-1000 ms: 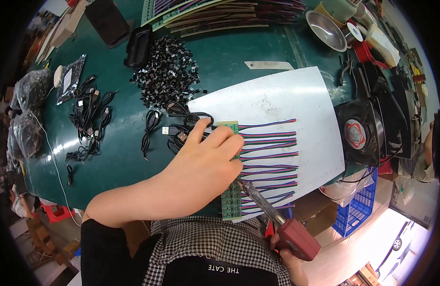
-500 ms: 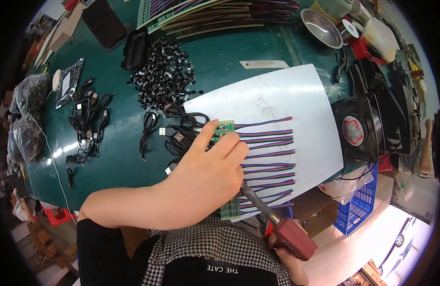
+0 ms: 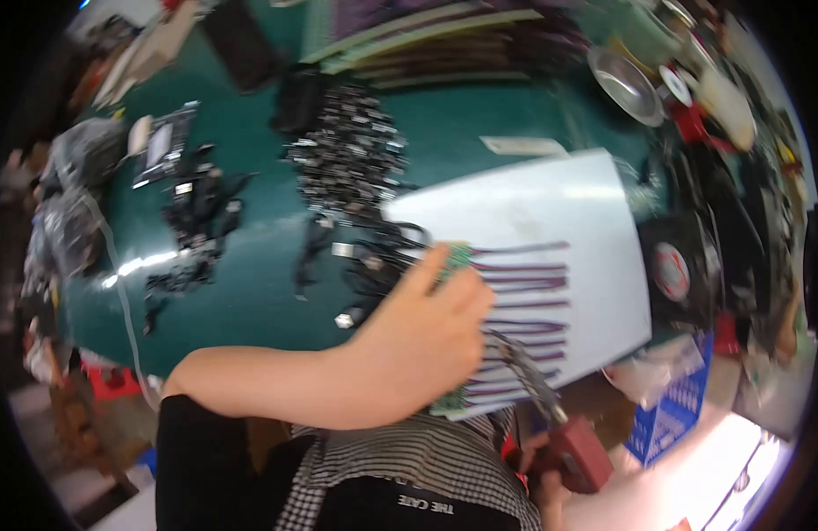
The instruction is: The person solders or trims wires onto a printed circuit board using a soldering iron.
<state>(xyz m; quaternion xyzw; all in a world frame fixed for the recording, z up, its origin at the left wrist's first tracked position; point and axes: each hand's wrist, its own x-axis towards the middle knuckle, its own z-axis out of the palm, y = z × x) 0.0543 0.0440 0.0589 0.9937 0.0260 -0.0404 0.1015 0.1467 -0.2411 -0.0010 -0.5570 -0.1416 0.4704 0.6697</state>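
Note:
My left hand [image 3: 431, 332] lies over a strip of green circuit boards [image 3: 458, 255], fingers bent and closed on it. Its fingertips are partly hidden. Rows of thin multicoloured wires [image 3: 528, 285] run rightward from the boards across a white sheet [image 3: 604, 221]. At the lower right my right hand [image 3: 542, 473] is wrapped round the dark red handle of a soldering iron [image 3: 583, 454]. The iron's metal shaft slants up and left towards my left hand, and its tip is hidden there. Black USB cables [image 3: 369, 274] lie just left of the boards.
A heap of small black parts [image 3: 351, 146] lies beyond the cables. More black cables [image 3: 196, 217] are farther left. Bundled wired boards [image 3: 453, 49] lie at the back. A metal bowl [image 3: 626, 86] and a black fan [image 3: 679, 270] stand on the right, above a blue crate [image 3: 670, 407].
The whole view has shifted and blurred, with the table's things now farther right and lower. Both hands keep their holds, and the iron's shaft still reaches towards my left hand.

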